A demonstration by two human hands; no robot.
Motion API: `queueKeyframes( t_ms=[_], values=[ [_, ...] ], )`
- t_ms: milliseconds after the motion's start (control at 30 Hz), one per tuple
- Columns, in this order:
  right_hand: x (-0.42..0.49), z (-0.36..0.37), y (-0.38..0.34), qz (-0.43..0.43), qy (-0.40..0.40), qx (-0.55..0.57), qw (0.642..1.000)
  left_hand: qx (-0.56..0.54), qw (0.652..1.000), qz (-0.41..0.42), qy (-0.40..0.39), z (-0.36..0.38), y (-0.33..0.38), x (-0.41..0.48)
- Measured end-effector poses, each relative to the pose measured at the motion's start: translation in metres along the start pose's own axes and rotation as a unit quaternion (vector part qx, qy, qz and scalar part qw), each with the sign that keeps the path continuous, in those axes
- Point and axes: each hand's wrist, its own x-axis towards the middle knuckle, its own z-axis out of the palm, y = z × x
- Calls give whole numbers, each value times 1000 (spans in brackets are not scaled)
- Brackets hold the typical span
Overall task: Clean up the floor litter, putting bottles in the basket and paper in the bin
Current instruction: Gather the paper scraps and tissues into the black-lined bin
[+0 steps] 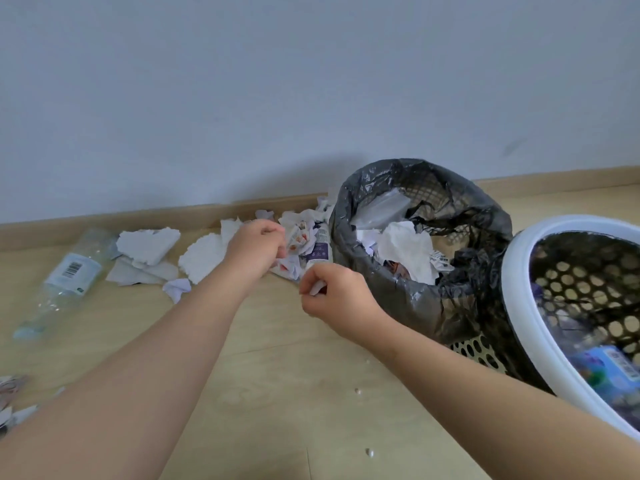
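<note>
Over at far left, a clear bottle [65, 271] lies flat on the floor [277, 375]. Your left hand [258, 244] curls over the paper scraps [298, 237], and I cannot tell what it grips. Your right hand [332, 292] pinches a white scrap [316, 289] beside the bin [346, 209], handy for dropping. Far right, the basket [519, 306] waits for bottles.

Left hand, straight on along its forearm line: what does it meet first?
Likely the crumpled printed paper scraps just beyond the left hand; the small purple-labelled bottle lies slightly right of that line. Depth is unclear.
</note>
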Motion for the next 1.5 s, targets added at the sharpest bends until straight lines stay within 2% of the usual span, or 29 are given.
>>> queueKeyframes(
  t_ms=[67, 167, 300, 400, 567, 733, 800, 867, 967, 1067, 1133, 1300, 1433, 1500],
  values=[
    [13, -25, -18, -2, 46, 21, 999, -38, 999, 22, 24, -3, 18, 2],
    [32, -64, -24, 29, 145, -1, 989, -63, 996, 55, 16, 0, 43, -3],
    [43, -91, 9, 160, 261, 9, 952, -69, 994, 81, -25, 20, 60, -18],
    [40, -94, 34, 221, 293, 14, 930, -36, 995, 78, -52, 32, 55, -24],
    [39, -89, 49, 281, 197, -80, 936, 21, 995, 66, -73, 32, 40, -21],
    [43, -82, 45, 350, 116, -172, 914, 63, 994, 48, -80, 25, 32, -18],
    [43, -83, 42, 353, 111, -213, 904, 77, 992, 47, -85, 23, 29, -17],
    [41, -80, 36, 316, 169, -244, 901, 95, 990, 50, -87, 20, 27, -16],
    [40, -63, 14, 191, 250, -274, 909, 122, 987, 56, -87, 12, 23, -17],
    [43, -30, -15, 62, 240, -256, 934, 141, 985, 55, -83, -5, 16, -20],
    [45, -8, -29, 22, 224, -238, 945, 149, 985, 53, -66, -22, 7, -21],
    [38, 58, -41, 38, 82, -213, 973, 125, 992, -8, -4, -76, -50, -34],
    [26, 118, -43, 70, -57, -206, 974, 124, 990, -57, 26, -104, -109, -59],
    [19, 142, -44, 81, -99, -206, 970, 129, 988, -77, 40, -114, -137, -70]
  ],
)
